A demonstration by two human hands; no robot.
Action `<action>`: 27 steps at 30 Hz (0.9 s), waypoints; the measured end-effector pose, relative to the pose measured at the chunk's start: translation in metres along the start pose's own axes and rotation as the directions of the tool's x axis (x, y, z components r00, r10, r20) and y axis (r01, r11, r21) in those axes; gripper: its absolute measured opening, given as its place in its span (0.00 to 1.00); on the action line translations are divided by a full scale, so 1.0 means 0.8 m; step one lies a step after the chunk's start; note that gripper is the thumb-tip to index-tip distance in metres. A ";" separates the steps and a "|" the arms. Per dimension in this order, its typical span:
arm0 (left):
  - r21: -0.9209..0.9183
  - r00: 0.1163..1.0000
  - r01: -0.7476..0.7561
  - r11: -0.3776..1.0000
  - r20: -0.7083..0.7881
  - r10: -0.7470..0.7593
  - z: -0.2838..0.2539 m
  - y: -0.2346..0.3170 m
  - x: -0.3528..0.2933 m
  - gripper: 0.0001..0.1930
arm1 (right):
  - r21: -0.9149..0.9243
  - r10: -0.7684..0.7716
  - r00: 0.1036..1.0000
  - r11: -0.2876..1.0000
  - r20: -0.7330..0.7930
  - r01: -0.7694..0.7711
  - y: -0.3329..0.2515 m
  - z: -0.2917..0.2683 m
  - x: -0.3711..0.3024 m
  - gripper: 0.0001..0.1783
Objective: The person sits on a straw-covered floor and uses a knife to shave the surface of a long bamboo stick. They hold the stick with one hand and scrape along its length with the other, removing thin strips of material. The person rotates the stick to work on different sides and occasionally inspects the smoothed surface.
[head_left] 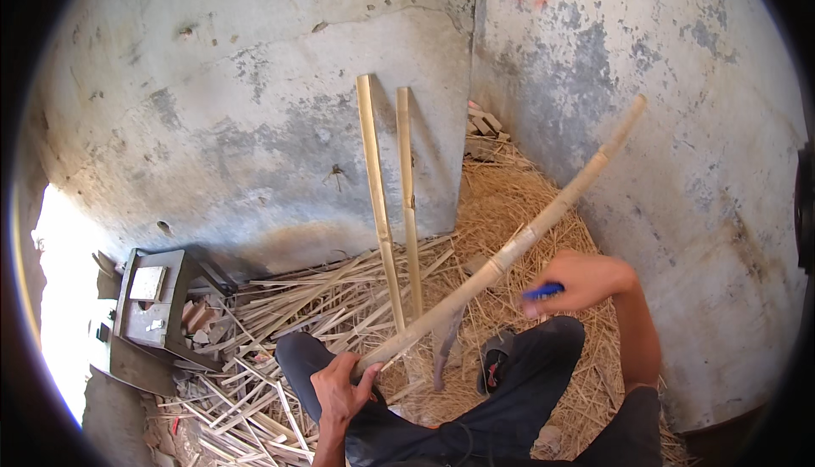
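A long round bamboo pole (pixel 509 250) slants from my lap up to the far right, its joints showing as rings. Near its lower end my left hand (pixel 342 382) is closed around it, the thumb on top. My right hand (pixel 586 282) is raised to the right of the pole, apart from it, with the fingers closed on a small blue object (pixel 544 291) whose kind I cannot make out. Beneath the pole stands a dark, slim, curved piece (pixel 445 350), partly hidden. Two split bamboo strips (pixel 376 170) lean upright against the wall.
Many cut bamboo strips (pixel 293 306) lie heaped on the left. Straw and shavings (pixel 501 195) cover the floor ahead. A small wooden stool-like frame (pixel 157 297) stands at left by rubble and a bright opening. Worn plaster walls (pixel 255 102) enclose the front and right.
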State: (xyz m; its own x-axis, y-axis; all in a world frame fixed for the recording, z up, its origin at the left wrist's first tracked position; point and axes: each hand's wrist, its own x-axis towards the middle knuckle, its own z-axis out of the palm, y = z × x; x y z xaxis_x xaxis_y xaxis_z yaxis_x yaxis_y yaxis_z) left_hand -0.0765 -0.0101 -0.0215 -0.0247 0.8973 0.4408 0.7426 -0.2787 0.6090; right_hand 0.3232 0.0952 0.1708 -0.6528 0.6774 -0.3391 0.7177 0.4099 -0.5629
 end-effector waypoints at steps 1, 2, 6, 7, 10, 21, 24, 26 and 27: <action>0.028 1.000 0.005 1.000 -0.019 -0.004 0.001 -0.001 -0.002 0.19 | -0.030 0.114 0.980 0.992 -0.161 -0.120 -0.013 0.003 0.001 0.25; 0.046 0.999 0.003 0.999 -0.034 -0.001 0.005 -0.002 -0.003 0.18 | -0.040 0.227 0.918 0.967 -0.325 -0.253 -0.023 0.008 0.001 0.27; 0.087 0.995 -0.007 0.996 -0.100 0.016 0.022 -0.006 -0.006 0.19 | 0.238 0.366 0.744 0.930 -0.559 -0.279 -0.024 0.034 0.023 0.27; 0.085 0.995 -0.007 0.996 -0.102 0.016 0.025 -0.006 -0.006 0.19 | 0.256 0.323 0.717 0.945 -0.618 -0.205 -0.018 0.045 0.032 0.26; 0.083 0.994 0.012 0.996 -0.109 -0.003 0.027 -0.004 -0.010 0.19 | 0.323 0.229 0.641 0.946 -0.732 0.030 0.010 0.082 0.071 0.20; 0.102 0.995 0.028 0.994 -0.094 -0.018 0.003 -0.024 -0.009 0.19 | 0.024 0.047 0.839 0.999 -0.542 -0.041 0.018 0.047 0.070 0.11; 0.096 0.998 0.009 0.995 -0.069 -0.003 -0.019 -0.028 -0.004 0.19 | 0.025 -0.088 0.955 0.995 -0.282 0.099 0.032 0.015 0.059 0.12; 0.101 1.000 0.002 0.995 -0.027 0.000 -0.030 -0.036 -0.002 0.19 | 0.126 -0.178 0.982 0.975 -0.063 0.185 0.052 -0.003 0.057 0.13; 0.094 1.000 -0.002 0.996 -0.015 0.003 -0.034 -0.036 -0.001 0.19 | 0.180 -0.223 0.974 0.961 0.043 0.212 0.060 -0.013 0.053 0.13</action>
State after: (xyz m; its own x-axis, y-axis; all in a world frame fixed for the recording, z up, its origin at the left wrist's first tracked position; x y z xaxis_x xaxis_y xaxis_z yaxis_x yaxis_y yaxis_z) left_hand -0.1163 -0.0121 -0.0213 -0.0326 0.8910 0.4529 0.8023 -0.2468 0.5434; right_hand 0.3322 0.1496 0.1372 -0.8061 0.5420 -0.2376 0.5077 0.4270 -0.7482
